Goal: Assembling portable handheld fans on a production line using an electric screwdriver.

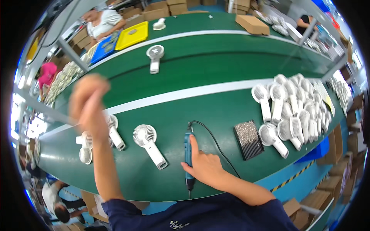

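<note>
My right hand (207,166) has its index finger and thumb on a teal electric screwdriver (188,156), its other fingers curled. The screwdriver lies on the green bench with its bit toward me and a black cord at the far end. My left hand (89,101) is raised at the left and smeared by motion; whether it holds anything cannot be made out. Between my arms lies a white handheld fan (149,145), handle toward me. Another white fan (115,133) and small white fan parts (85,147) lie around my left forearm.
A black screw tray (248,140) full of small metal pieces sits right of the cord. Beyond it spreads a heap of white fans (295,109). One fan (155,58) rests on the green belt past the pale rail (181,94). A co-worker (104,25) sits near yellow and blue trays (132,35).
</note>
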